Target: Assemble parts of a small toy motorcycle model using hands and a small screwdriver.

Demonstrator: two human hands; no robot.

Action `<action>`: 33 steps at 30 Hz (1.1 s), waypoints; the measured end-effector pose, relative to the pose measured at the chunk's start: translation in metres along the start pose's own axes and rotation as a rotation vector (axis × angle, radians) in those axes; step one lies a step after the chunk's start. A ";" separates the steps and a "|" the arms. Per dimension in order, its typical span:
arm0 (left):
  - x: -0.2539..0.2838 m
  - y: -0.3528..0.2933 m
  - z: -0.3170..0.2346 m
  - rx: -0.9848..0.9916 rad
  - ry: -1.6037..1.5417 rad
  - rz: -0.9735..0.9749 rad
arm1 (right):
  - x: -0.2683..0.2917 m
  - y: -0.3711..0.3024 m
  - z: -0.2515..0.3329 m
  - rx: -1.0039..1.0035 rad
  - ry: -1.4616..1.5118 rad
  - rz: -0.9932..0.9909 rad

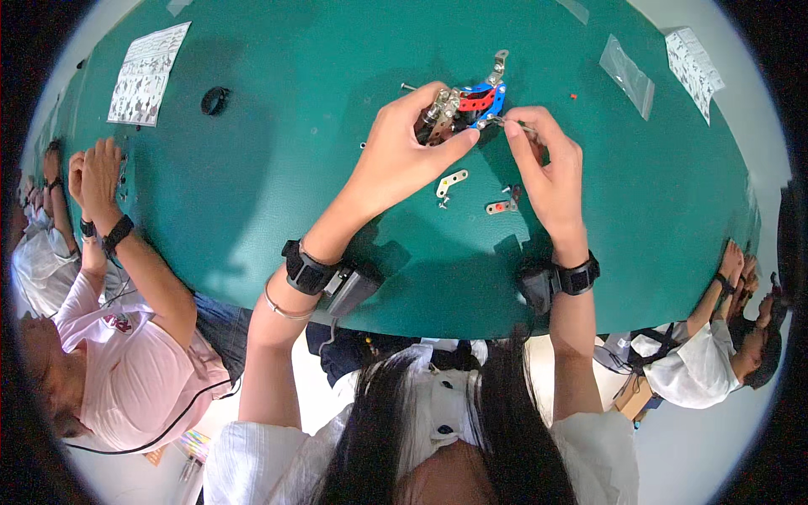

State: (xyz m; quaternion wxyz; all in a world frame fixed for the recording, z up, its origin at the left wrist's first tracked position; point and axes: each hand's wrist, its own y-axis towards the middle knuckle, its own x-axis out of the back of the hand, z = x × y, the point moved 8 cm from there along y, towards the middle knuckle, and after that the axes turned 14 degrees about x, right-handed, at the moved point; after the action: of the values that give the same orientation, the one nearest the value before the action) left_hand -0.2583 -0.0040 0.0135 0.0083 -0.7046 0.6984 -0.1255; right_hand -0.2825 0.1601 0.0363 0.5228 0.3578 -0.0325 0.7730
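Observation:
My left hand point(404, 151) is closed around a toy model built of perforated metal strips point(477, 101). Red, blue and silver strips show on it, and a bent silver bracket point(499, 63) sticks up at its far end. My right hand point(547, 160) pinches a thin grey metal piece point(523, 128) against the model's right side; its exact kind is hard to make out. Below the hands lie a pale angled strip point(453, 182), a few small screws point(443, 202) and a silver strip with a red part point(498, 207).
On the green table point(278, 168) are a black ring-shaped band point(215, 101), printed sheets point(150, 74) point(693, 71) and a clear plastic bag point(628, 77). A person in pink point(143, 370) sits at the left; others sit farther along both sides.

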 end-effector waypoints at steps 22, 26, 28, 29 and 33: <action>-0.002 -0.003 -0.012 -0.137 0.237 -0.110 | 0.031 -0.005 -0.001 0.037 0.015 -0.397; -0.002 -0.006 -0.014 -0.166 0.307 -0.133 | 0.029 -0.005 0.003 0.109 0.092 -0.402; -0.003 -0.006 -0.015 -0.160 0.315 -0.128 | 0.027 -0.004 0.007 0.141 0.111 -0.361; -0.004 -0.006 -0.015 -0.153 0.325 -0.126 | 0.019 -0.001 0.012 0.144 0.085 -0.240; -0.005 -0.006 -0.017 -0.155 0.352 -0.104 | 0.008 0.006 0.022 0.218 0.053 -0.075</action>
State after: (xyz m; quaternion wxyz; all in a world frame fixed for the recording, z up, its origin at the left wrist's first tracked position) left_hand -0.2553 0.0041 0.0298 -0.1748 -0.7054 0.6594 -0.1927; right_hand -0.2771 0.1543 0.0592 0.5099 0.3929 0.0792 0.7612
